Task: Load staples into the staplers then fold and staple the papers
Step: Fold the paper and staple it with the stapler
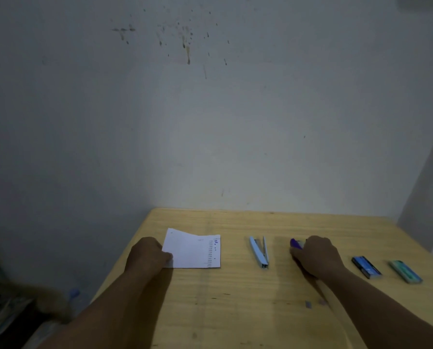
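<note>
A folded white paper (195,251) lies on the wooden table (235,298) at the left; my left hand (147,255) pinches its left edge. A light blue stapler (259,251) lies opened in a V at the middle. My right hand (316,255) covers and grips a purple stapler (296,244), of which only the far tip shows. A dark blue staple box (366,267) and a teal staple box (405,271) lie at the right.
A stained grey wall stands right behind the table. Two small grey staple strips (308,304) lie near my right forearm. The table's left edge runs diagonally, with dark floor and clutter below it.
</note>
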